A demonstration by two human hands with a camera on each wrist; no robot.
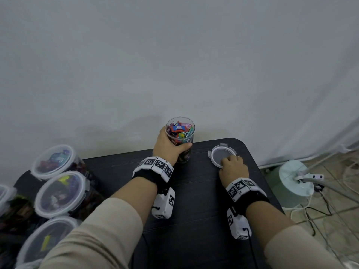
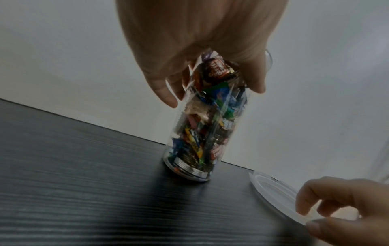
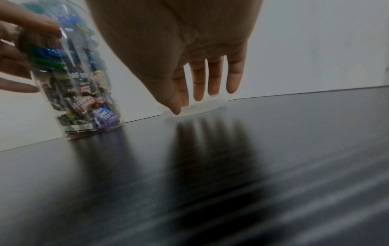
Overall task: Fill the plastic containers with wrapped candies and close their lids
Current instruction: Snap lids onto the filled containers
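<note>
A tall clear plastic container (image 1: pixel 180 133) packed with wrapped candies stands uncovered at the far edge of the black table (image 1: pixel 194 220). My left hand (image 1: pixel 170 147) grips its side, thumb on the right and fingers around the far side; the left wrist view shows the container (image 2: pixel 202 126) upright on its base. To its right a round translucent lid (image 1: pixel 220 152) lies flat on the table. The fingertips of my right hand (image 1: pixel 232 161) rest on the lid's near part, with the thumb at the rim. In the right wrist view the fingers (image 3: pixel 199 83) point down onto the lid (image 3: pixel 212 102).
Several lidded containers (image 1: pixel 60 194) filled with candies stand at the table's left end. A white wall rises right behind the table. On the tiled floor to the right are a pale green round appliance (image 1: pixel 291 181) and loose cables (image 1: pixel 318 208).
</note>
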